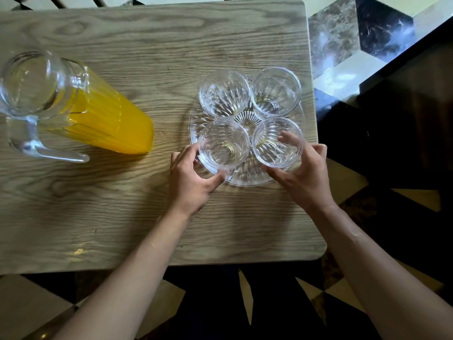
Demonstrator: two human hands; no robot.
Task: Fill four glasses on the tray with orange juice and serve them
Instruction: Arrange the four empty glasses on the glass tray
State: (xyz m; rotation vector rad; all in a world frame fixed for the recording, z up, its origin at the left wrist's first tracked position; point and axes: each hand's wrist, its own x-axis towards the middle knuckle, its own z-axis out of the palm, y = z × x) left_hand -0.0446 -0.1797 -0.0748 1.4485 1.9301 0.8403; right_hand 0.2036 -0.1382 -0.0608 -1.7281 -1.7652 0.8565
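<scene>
Wooden table [122,204], four empty glasses [223,94]

Single head-worn wide-angle view, looking steeply down from above the near edge of a wooden table [122,204], close enough that both forearms enter from the bottom corners. The tray [245,179] sits right of centre and the jug [73,104] at the left margin; tiled floor [343,33] fills the right side

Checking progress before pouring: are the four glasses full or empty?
Empty. All four glasses on the tray are clear to the bottom; the juice is in the pitcher.
</scene>
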